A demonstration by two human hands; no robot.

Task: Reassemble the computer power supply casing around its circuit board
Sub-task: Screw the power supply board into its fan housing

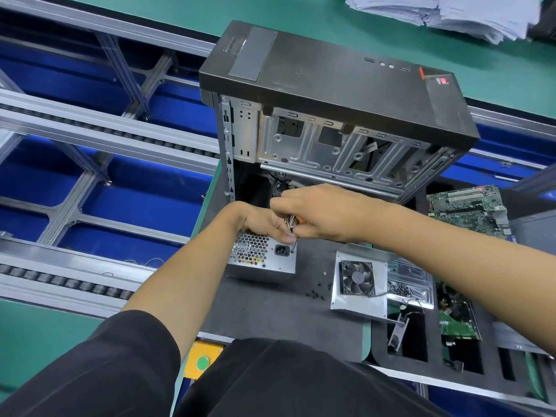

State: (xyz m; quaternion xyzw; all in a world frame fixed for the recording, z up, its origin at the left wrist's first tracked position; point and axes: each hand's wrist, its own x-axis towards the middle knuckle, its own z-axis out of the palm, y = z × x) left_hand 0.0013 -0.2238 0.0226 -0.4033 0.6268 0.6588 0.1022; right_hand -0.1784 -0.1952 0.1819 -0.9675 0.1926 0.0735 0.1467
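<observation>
The grey metal power supply (pixel 261 260) stands on the dark mat, its honeycomb grille and black power socket facing me. My left hand (pixel 258 221) grips its top edge, fingers curled over the upper right corner. My right hand (pixel 325 212) holds a screwdriver (pixel 293 233) with an orange-and-black handle; the thin shaft points down at the casing's top right corner beside the socket. Coloured wires show between the two hands. A separate metal cover plate with a black fan (pixel 358 279) lies flat to the right. Several small black screws (pixel 319 291) lie loose on the mat between the two.
An open computer tower case (pixel 331 94) stands just behind my hands. A green motherboard (pixel 469 206) lies at the right, and a foam tray (pixel 436 353) holds more parts. Conveyor rails (pixel 90 121) run at the left. Paper stacks (pixel 451 13) sit top right.
</observation>
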